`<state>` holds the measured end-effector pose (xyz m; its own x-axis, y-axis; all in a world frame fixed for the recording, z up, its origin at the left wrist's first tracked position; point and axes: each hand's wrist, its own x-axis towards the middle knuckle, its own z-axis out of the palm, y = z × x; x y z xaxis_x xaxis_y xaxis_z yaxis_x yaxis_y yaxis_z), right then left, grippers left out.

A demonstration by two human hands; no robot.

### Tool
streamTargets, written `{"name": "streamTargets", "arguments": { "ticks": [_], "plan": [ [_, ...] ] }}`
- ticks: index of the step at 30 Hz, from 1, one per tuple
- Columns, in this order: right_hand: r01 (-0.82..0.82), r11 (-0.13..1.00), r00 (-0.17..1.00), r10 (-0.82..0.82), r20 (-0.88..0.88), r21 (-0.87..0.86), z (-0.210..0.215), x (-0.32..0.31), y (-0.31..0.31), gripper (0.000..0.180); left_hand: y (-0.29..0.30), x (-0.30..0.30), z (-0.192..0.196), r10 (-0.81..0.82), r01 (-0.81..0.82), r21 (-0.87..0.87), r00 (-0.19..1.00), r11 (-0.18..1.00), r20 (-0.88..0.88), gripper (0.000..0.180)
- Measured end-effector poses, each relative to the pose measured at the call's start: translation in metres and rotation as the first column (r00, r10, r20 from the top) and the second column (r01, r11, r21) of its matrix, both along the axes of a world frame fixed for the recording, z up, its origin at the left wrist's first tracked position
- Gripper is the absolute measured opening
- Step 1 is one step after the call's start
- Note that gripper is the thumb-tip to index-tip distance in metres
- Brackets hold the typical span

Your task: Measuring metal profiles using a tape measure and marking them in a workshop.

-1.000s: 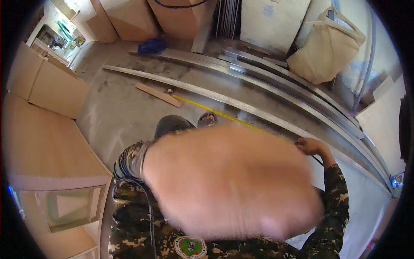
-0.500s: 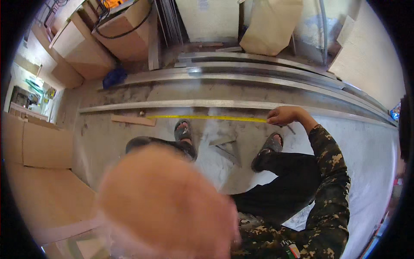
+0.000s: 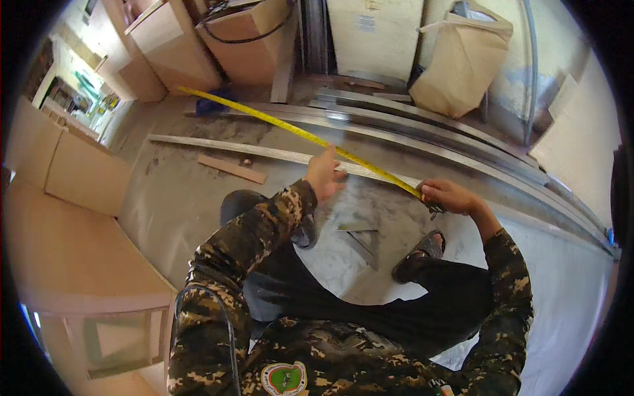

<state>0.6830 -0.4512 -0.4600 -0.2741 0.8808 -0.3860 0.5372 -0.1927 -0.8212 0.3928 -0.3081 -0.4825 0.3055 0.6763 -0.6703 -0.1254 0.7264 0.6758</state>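
Note:
A yellow tape measure blade (image 3: 290,127) runs diagonally from upper left to my right hand. My right hand (image 3: 449,196) is closed on the tape's case end, just above my right foot. My left hand (image 3: 323,173) reaches forward with fingers spread, touching the blade near its middle, above a long grey metal strip (image 3: 218,148) lying on the floor. Both arms wear camouflage sleeves.
Several long metal rails (image 3: 456,142) lie across the concrete floor. A short wooden piece (image 3: 232,169) rests near the strip. A metal square (image 3: 360,237) lies between my feet. Cardboard boxes (image 3: 244,39) and a tan sack (image 3: 462,59) stand at the back; wooden panels (image 3: 72,165) on the left.
My left hand, earlier a blur close to the camera, now reaches out to the tape. The blade has lifted off the floor and slants up to the left.

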Motion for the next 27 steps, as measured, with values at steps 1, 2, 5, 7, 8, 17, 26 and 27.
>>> {"name": "streamTargets", "arguments": {
  "ticks": [1,2,5,7,8,17,26,27],
  "plan": [
    [-0.002,1.0,0.998,0.001,0.062,0.014,0.003,-0.002,0.001,0.041,0.006,-0.002,0.004,0.033,-0.035,0.062,0.998,0.997,0.045,0.047],
    [-0.043,0.998,0.999,0.042,0.015,0.039,0.006,-0.006,0.0,0.041,0.012,-0.004,0.007,0.065,-0.076,0.095,0.992,0.993,0.108,0.039],
    [-0.024,1.0,1.0,0.024,-0.001,-0.005,0.01,-0.009,-0.001,0.039,0.035,-0.012,0.013,0.194,-0.227,0.134,0.955,0.964,0.226,0.029],
    [-0.036,0.993,0.999,0.034,0.023,0.114,0.006,0.0,-0.003,0.034,0.052,-0.019,0.016,0.223,-0.257,0.131,0.947,0.957,0.23,0.027],
    [-0.032,0.996,1.0,0.031,0.004,0.079,0.002,0.009,-0.005,0.034,0.063,-0.024,0.017,0.255,-0.291,0.124,0.935,0.949,0.248,0.025],
    [0.396,0.918,0.825,-0.336,0.454,-0.039,-0.065,0.161,-0.097,0.012,0.192,-0.207,-0.004,0.555,-0.612,0.104,0.766,0.784,0.325,0.016],
    [0.287,0.888,0.955,-0.237,0.177,-0.359,-0.064,0.074,-0.039,0.01,0.154,-0.233,-0.051,0.537,-0.559,0.056,0.817,0.828,0.212,0.012],
    [0.252,0.901,0.966,-0.216,0.14,-0.352,-0.066,0.056,-0.031,0.012,0.147,-0.226,-0.053,0.501,-0.524,0.054,0.835,0.85,0.227,0.011]
  ]
}}
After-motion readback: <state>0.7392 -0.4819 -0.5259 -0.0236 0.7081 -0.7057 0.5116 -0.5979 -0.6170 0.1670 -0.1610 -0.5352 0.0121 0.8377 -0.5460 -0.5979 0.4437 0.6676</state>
